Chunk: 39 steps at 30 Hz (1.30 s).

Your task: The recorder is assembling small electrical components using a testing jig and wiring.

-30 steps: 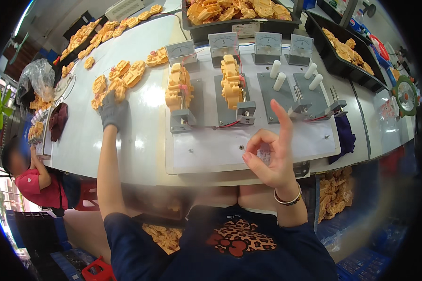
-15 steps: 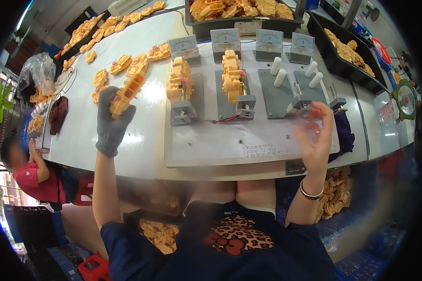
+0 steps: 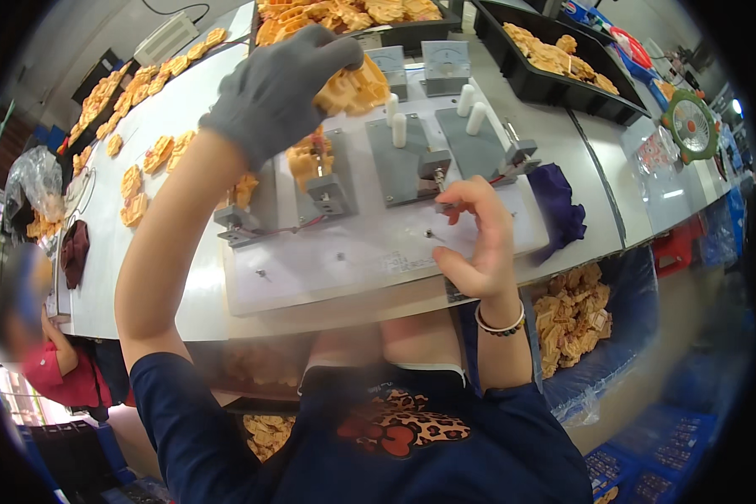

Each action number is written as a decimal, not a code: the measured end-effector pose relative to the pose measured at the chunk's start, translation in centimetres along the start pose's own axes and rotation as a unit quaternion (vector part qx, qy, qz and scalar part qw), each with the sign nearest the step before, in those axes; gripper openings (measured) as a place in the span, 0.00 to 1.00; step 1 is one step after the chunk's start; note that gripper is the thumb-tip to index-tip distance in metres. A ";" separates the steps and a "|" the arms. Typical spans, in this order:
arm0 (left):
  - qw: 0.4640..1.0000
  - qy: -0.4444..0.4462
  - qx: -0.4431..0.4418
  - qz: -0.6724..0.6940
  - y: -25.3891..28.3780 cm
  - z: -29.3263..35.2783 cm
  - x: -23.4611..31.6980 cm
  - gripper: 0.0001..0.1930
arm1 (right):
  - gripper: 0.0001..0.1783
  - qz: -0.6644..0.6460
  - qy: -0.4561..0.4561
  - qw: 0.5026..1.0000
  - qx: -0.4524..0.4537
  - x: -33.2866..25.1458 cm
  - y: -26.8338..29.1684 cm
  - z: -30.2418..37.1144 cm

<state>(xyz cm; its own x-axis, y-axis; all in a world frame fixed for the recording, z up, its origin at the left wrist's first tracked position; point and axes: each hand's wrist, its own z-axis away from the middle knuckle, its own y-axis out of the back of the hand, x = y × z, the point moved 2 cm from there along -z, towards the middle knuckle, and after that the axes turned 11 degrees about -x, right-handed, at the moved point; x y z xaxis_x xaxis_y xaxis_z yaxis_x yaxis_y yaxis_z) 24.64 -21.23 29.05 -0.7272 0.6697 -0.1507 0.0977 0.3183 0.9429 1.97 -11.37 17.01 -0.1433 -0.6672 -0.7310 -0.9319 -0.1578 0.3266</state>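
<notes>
My left hand (image 3: 281, 88), in a grey knit glove, is closed on a yellow plastic gear housing (image 3: 357, 90). It holds the housing above the test board (image 3: 361, 260), left of the white pegs (image 3: 399, 130) on a grey fixture plate (image 3: 391, 172). My bare right hand (image 3: 483, 239) has its thumb and forefinger apart, with nothing visible between them. Its forefinger is at the small metal clamp (image 3: 434, 168) of that plate; whether they touch I cannot tell. Another yellow housing (image 3: 307, 161) sits in the neighbouring fixture, partly hidden under my left hand.
Dial meters (image 3: 445, 60) line the board's back. Black bins of yellow housings (image 3: 554, 59) stand behind and at the right. More housings (image 3: 158, 153) lie along the left of the table. A purple cloth (image 3: 557, 210) and a green fan (image 3: 691, 123) are on the right; a co-worker (image 3: 55, 353) sits at left.
My left hand has carried the yellow housing up and rightward over the fixtures. My right hand stays by the clamp, its fingers now lower and curved. The whole view has shifted and turned.
</notes>
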 end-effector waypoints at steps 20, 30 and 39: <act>0.940 -0.065 -0.227 0.245 -1.6 -0.2 3.8 0.29 | 0.29 -0.055 -0.017 0.998 0.008 0.1 -0.6 0.0; 0.886 0.418 0.138 0.147 -12.5 19.6 -25.9 0.27 | 0.50 -0.084 -0.092 0.992 0.029 0.2 -1.1 -0.1; 0.768 0.621 -0.117 0.101 -12.7 22.4 -17.8 0.30 | 0.45 -0.083 -0.117 0.988 0.051 0.3 -1.2 0.2</act>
<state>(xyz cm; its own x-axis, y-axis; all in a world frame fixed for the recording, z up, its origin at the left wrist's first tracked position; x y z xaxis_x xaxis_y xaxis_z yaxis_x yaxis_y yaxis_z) 51.59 -22.20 13.12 -0.8148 -0.5137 0.2686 0.2746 0.0660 0.9593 2.95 -11.26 16.28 -0.0483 -0.4494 -0.8920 -0.9759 -0.1692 0.1381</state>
